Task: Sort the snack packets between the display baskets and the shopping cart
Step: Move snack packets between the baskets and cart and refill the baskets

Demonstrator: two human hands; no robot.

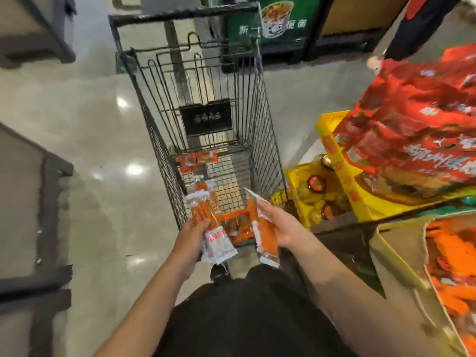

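Standing at the near end of the shopping cart (206,104), the person held snack packets in both hands above its basket. The left hand (192,234) was curled round a bundle of orange-and-white packets (210,222); the fingers wrapped the bundle's left edge near its middle, and both ends of the packets stuck out beyond the grip. The right hand (279,228) gripped a long orange packet (262,228) that lay across its palm, thumb pressed on the clear top end, fingers curled underneath, the lower end hanging free toward the person's body. Just beyond the hands, more orange packets (238,224) lay on the cart's floor, with red packets (197,159) at the far end. To the right, a display basket (401,256) held orange packets, and yellow trays (332,143) sat beyond it under large red bags (417,119).
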